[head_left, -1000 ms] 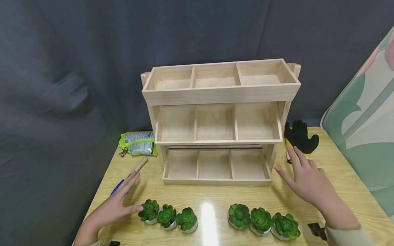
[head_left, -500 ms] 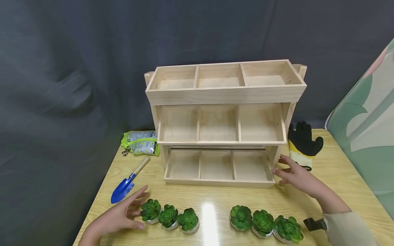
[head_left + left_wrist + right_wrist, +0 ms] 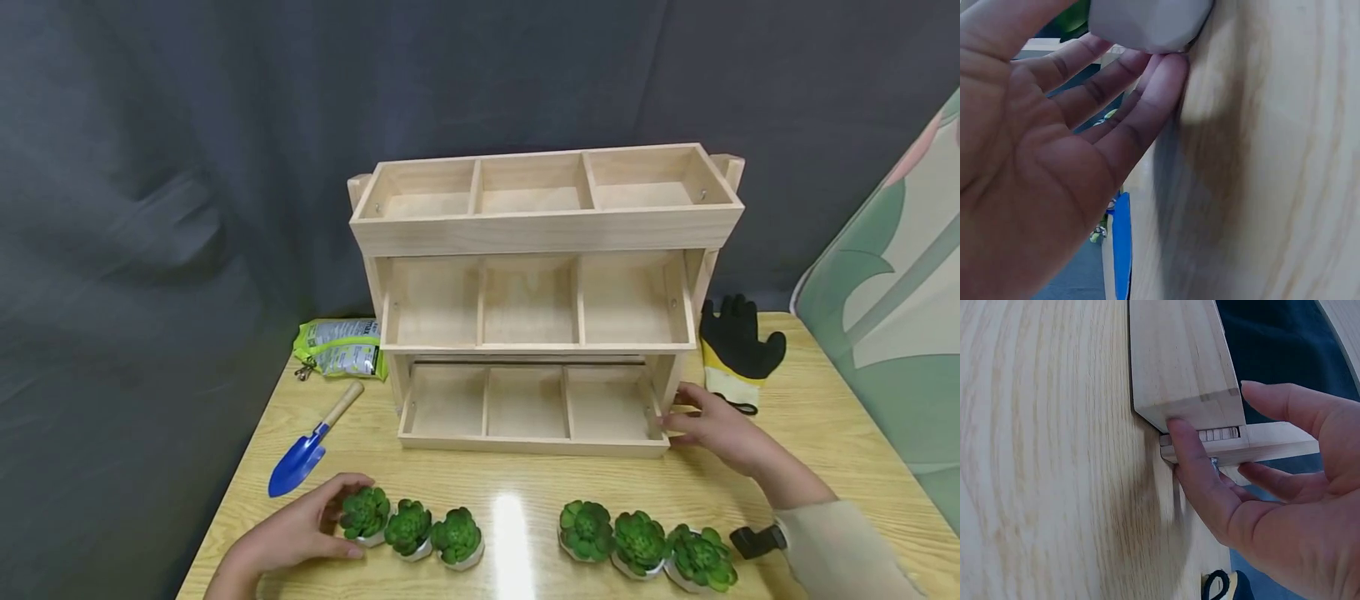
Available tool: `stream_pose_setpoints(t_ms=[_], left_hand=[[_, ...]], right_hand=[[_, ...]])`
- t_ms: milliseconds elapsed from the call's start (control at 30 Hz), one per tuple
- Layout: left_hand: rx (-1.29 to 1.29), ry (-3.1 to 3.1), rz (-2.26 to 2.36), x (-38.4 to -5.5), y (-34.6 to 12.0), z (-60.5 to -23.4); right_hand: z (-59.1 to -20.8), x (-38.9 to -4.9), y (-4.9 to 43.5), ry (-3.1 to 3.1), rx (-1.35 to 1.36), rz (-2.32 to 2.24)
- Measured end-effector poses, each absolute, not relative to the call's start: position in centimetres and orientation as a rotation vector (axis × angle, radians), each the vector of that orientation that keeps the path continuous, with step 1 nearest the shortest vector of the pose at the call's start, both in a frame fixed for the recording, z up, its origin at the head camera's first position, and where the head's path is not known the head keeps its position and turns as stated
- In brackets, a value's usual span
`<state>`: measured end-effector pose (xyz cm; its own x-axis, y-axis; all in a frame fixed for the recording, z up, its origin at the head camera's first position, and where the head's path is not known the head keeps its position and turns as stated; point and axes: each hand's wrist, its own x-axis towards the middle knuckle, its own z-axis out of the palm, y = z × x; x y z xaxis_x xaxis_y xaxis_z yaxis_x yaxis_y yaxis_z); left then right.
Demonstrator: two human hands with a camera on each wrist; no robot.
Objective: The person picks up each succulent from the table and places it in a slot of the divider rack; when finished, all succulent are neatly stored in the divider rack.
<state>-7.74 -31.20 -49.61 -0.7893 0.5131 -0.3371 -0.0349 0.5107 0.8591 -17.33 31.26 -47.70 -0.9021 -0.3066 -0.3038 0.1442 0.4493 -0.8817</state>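
Note:
Near the table's front stand artificial succulents in white pots, three on the left and three on the right. My left hand [image 3: 300,529] is cupped at the leftmost succulent [image 3: 365,512], its thumb low in front and its fingers behind. In the left wrist view, fairly straight fingertips reach the whitish pot [image 3: 1147,25]. At the right end of the three-tier wooden planter stand [image 3: 540,233], my right hand [image 3: 720,435] touches the lowest tray [image 3: 532,446]. The right wrist view has one finger against the tray's end, the thumb apart, and other fingers partly hidden behind a leg.
A blue trowel [image 3: 303,454] with a wooden handle lies left of the stand, below a green-and-grey bag [image 3: 345,348]. To the stand's right is a black-and-yellow glove [image 3: 738,346]. Three more succulents [image 3: 637,542] stand at front right; a dark curtain [image 3: 487,75] hangs behind.
My right hand has come down and left from near the glove to the lowest tray's end. My left hand has moved off the trowel and in around the leftmost succulent.

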Motion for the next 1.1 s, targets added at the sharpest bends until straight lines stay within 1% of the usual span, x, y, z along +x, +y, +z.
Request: stream_pose_setpoints(t_ms=[367, 667, 933, 1100], left_hand=[[0.441, 2.134, 1.333, -7.7, -30.8, -50.3], [0.423, 2.138, 1.348, -7.7, -30.7, -50.0], [0.355, 2.190, 1.350, -7.5, -31.5, -49.5], [0.410, 2.228, 1.389, -7.4, -31.9, -49.0]], right_hand=[[-48.0, -17.2, 31.3, 2.289, -0.143, -1.463], [-48.0, -17.2, 31.2, 2.283, -0.127, -1.476], [-48.0, -17.2, 31.2, 2.276, -0.122, -1.483], [-48.0, -17.3, 31.2, 2.265, -0.111, -1.495]])
